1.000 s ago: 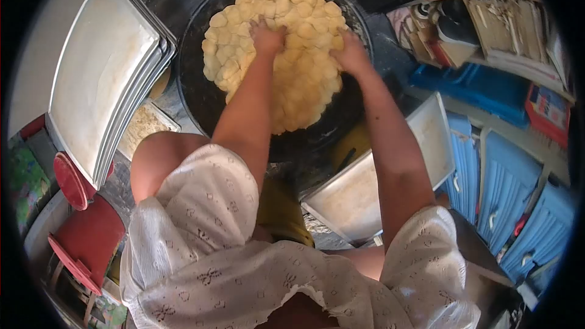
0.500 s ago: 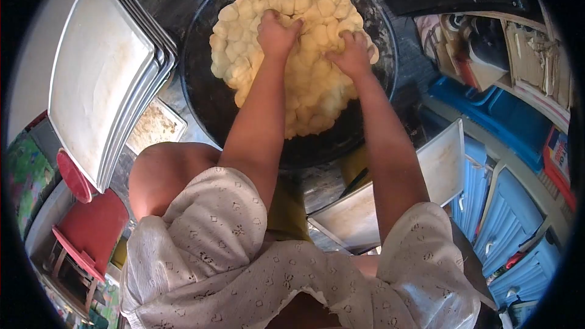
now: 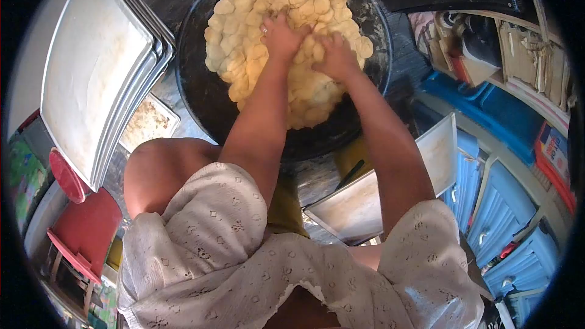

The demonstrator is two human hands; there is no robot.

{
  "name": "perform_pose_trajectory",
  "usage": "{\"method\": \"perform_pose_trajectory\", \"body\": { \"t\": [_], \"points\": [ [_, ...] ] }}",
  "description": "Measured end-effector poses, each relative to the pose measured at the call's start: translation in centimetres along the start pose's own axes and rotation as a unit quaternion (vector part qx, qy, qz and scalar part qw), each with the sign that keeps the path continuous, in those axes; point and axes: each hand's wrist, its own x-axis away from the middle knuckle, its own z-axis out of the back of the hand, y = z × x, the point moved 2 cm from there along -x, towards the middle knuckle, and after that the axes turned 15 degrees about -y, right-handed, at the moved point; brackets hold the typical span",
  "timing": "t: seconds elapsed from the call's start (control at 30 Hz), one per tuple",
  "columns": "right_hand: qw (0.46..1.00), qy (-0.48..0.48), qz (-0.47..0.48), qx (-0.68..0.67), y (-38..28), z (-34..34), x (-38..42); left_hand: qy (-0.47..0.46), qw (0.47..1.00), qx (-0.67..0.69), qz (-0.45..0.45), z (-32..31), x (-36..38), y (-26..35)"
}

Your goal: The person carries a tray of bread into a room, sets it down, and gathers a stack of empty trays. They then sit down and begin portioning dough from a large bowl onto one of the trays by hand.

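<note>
Both hands press side by side into the dough balls heaped in the dark round pan: left hand, right hand, fingers seemingly curled into dough. Bare pan shows near its left rim; stacked trays crowd that edge.

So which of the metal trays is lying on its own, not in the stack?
The single tray under the right forearm, below the dough basin. The other trays sit stacked together at the far left, beside the basin.

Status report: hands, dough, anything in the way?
Left hand and right hand both pressed into the dough balls. Dough heaped in the dark pan. Nothing blocking; tray stack sits alongside.
</note>
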Motion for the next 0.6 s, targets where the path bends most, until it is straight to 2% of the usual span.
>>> {"method": "perform_pose_trajectory", "body": {
  "t": [0.03, 0.1, 0.13, 0.17, 0.2, 0.23, 0.27, 0.3, 0.33, 0.37, 0.4, 0.43, 0.47, 0.5, 0.53, 0.57, 0.6],
  "points": [
    [1.000, 0.000, -0.002, 0.003, 0.5, 0.2, 0.1, 0.000, 1.000, 0.004, 0.000, 0.0, 0.6, 0.3],
    [0.981, -0.073, 0.129, -0.124, 2.4, 0.7, 0.0, -0.080, 0.995, -0.061, -0.023, -0.6, 1.2, 0.6],
    [0.967, -0.010, 0.143, -0.209, 4.4, 0.8, -1.4, -0.132, 0.991, -0.031, -0.016, -0.6, 0.9, 0.4],
    [0.955, 0.038, 0.127, -0.264, 5.1, 2.5, -1.8, -0.135, 0.990, -0.033, -0.013, -0.9, 0.8, 0.0],
    [0.946, 0.138, 0.090, -0.277, 9.2, 0.9, -5.7, -0.147, 0.988, 0.047, -0.025, -1.3, 0.5, -0.6],
    [0.927, 0.108, 0.007, -0.360, 9.6, 2.1, -6.1, -0.158, 0.979, 0.126, -0.035, -1.6, 0.3, -1.1],
    [0.887, 0.104, -0.033, -0.448, 9.0, 2.2, -6.1, -0.161, 0.979, 0.121, -0.032, -1.7, 0.0, -1.2],
    [0.838, 0.099, -0.074, -0.531, 7.9, 1.9, -6.3, -0.115, 0.989, 0.088, -0.019, -1.7, -0.4, -0.9],
    [0.837, 0.098, -0.077, -0.533, 6.2, 1.1, -6.3, -0.069, 0.996, 0.057, -0.007, -1.8, -0.4, -0.7],
    [0.933, 0.138, -0.147, -0.298, 4.1, 0.5, -5.8, -0.073, 0.996, 0.058, -0.004, -2.3, -0.2, -0.7],
    [0.963, 0.167, -0.205, -0.040, 2.6, 0.1, -4.9, -0.028, 1.000, 0.000, -0.010, -2.6, 0.1, -0.5],
    [0.963, 0.167, -0.208, -0.041, 2.1, -0.5, -4.0, 0.018, 0.998, -0.060, -0.021, -2.6, 0.2, -0.2],
    [0.980, 0.125, -0.150, -0.042, 1.4, -1.2, -3.3, 0.017, 0.998, -0.061, -0.024, -2.4, 0.3, 0.1],
    [0.992, 0.081, -0.091, -0.043, 1.0, -2.2, -2.9, -0.037, 0.998, -0.036, -0.025, -2.1, 0.8, 0.3],
    [0.991, 0.083, -0.091, -0.045, 1.4, -2.5, -2.4, -0.090, 0.996, -0.011, -0.026, -1.7, 1.0, 0.5],
    [0.995, 0.009, -0.011, -0.100, 2.3, -3.2, -2.2, -0.090, 0.995, -0.013, -0.029, -1.5, 0.9, 0.5],
    [0.983, -0.067, 0.068, -0.155, 2.9, -3.4, -1.6, -0.106, 0.993, 0.055, -0.020, -1.4, 0.9, 0.1]
  ]
}}
